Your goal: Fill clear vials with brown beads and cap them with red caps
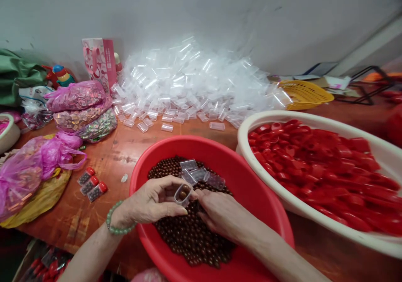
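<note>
My left hand (150, 202), with a green bead bracelet (113, 225) at the wrist, grips a small clear plastic box (183, 195) between thumb and fingers. Its mouth faces me, and a few brown balls show inside. Close against the box's right side is my right hand (221, 210), fingers curled low over the shiny brown balls (201, 240); its fingertips are partly hidden, so anything in them cannot be made out. Both hands are over a red basin (201, 140) holding these balls. Several other clear boxes (216, 180) lie on the balls just beyond my hands.
A white tub (246, 127) of red plastic caps (317, 164) stands at the right. Behind the basin rises a heap of clear boxes (188, 85), beside a yellow basket (303, 93). Left are capped filled boxes (91, 185) and pink plastic bags (25, 169) on the wooden table (125, 156).
</note>
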Demonstrator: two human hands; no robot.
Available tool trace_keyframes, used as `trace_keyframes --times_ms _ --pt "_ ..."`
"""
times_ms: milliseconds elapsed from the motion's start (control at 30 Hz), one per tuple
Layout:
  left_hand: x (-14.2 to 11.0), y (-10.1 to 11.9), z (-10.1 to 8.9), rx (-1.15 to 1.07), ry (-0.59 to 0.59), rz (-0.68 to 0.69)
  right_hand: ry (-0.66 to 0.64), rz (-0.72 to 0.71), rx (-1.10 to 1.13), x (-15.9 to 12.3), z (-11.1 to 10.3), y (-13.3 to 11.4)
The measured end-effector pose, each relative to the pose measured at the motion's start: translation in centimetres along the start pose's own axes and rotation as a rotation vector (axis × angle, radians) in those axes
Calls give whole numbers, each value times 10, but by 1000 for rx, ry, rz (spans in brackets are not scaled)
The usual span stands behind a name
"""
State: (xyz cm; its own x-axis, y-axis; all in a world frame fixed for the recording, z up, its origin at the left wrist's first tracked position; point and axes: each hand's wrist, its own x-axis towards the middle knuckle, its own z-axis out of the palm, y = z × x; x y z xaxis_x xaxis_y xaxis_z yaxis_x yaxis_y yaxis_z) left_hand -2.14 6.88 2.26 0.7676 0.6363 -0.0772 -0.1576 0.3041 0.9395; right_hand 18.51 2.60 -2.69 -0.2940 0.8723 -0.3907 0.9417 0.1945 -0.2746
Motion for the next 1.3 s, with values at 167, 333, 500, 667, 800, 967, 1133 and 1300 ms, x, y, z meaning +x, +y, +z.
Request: trace_keyframes --times_ms 167,333,500,667,800,967,1133,1300 --pt "1 -6 0 -21 38 23 -39 50 -44 1 1 5" --pt "1 -4 1 -56 67 20 -47 71 -97 -1 5 5" --pt "-2 -4 2 -62 44 9 -14 71 -159 -3 10 5" --pt "-4 -6 1 -157 71 15 45 65 -233 -7 9 2" --pt "-4 -10 -1 -216 56 2 70 75 -288 -13 10 0" --pt "-3 -15 -4 -248 100 3 44 93 -330 -21 12 6" --pt "-3 -16 -5 -239 108 -5 -4 112 -340 -24 12 15" --pt "0 -17 -6 -218 122 -1 -24 109 -338 -22 15 25"
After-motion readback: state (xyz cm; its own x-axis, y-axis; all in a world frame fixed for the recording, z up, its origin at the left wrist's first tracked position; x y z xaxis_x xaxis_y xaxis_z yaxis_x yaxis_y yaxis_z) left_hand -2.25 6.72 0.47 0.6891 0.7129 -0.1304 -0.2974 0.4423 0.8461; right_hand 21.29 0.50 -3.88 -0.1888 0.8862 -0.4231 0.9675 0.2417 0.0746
